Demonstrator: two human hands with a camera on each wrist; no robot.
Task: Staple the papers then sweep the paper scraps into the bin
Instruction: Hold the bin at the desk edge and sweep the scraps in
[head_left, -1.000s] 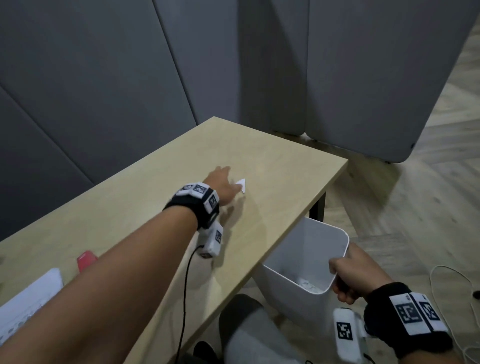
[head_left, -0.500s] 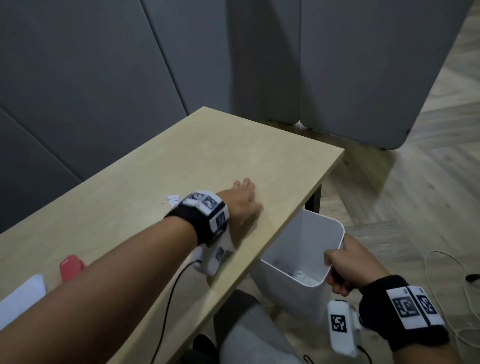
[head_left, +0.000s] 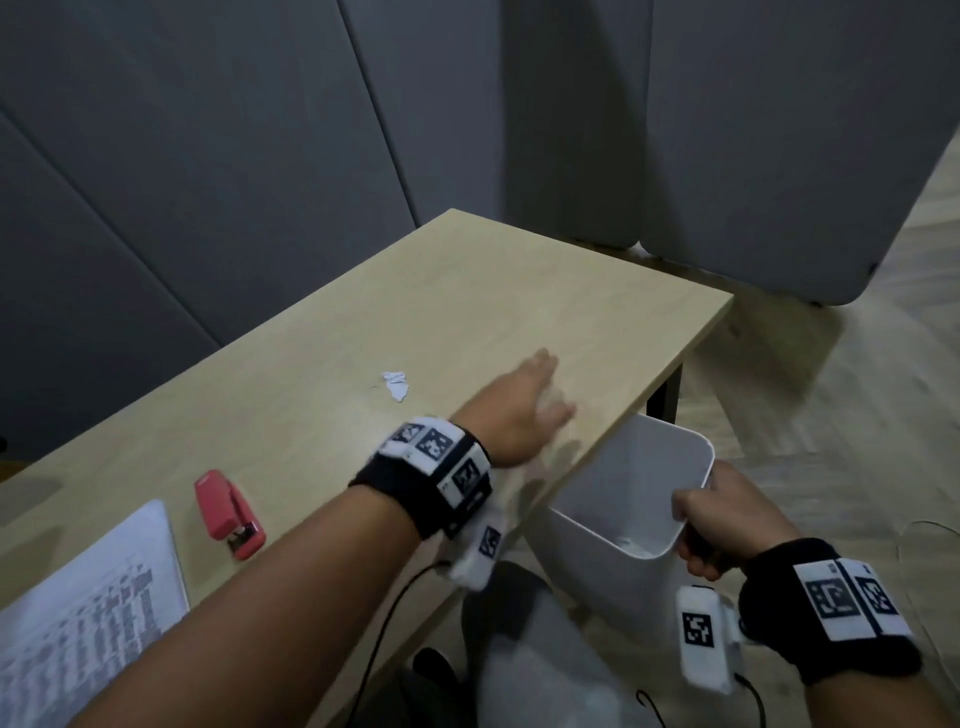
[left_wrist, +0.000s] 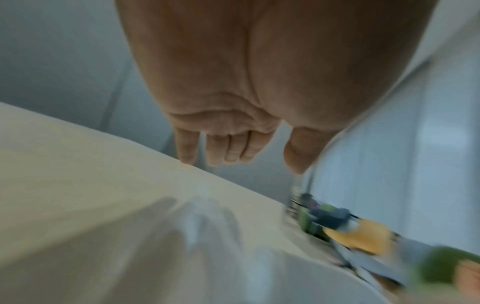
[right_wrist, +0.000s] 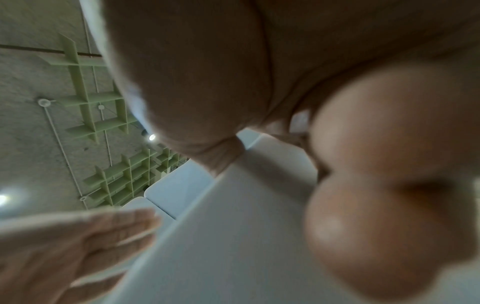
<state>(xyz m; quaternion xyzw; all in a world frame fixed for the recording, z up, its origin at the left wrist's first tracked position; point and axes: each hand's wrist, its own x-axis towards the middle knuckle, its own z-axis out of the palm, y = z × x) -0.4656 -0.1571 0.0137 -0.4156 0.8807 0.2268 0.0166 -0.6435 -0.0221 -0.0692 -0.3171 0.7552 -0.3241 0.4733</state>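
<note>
My left hand (head_left: 524, 402) lies flat with straight fingers on the wooden table (head_left: 519, 291), close to its front edge and just above the bin. The left wrist view shows the same open palm (left_wrist: 233, 102) with nothing in it. A small white paper scrap (head_left: 396, 384) rests on the table to the left of that hand, apart from it. My right hand (head_left: 722, 525) grips the rim of the white bin (head_left: 618, 493), held below the table edge; some scraps lie in its bottom. The bin wall (right_wrist: 246, 226) fills the right wrist view.
A red stapler (head_left: 228, 512) lies on the table at the left. Printed papers (head_left: 83, 618) sit at the table's near left corner. Grey partition panels (head_left: 753, 130) stand behind the table. A cable (head_left: 930, 530) lies on the wood floor at right.
My left hand swept from the table's middle toward the front edge over the bin; the scrap by its fingertips is gone from view. The head turned, revealing the stapler and another scrap.
</note>
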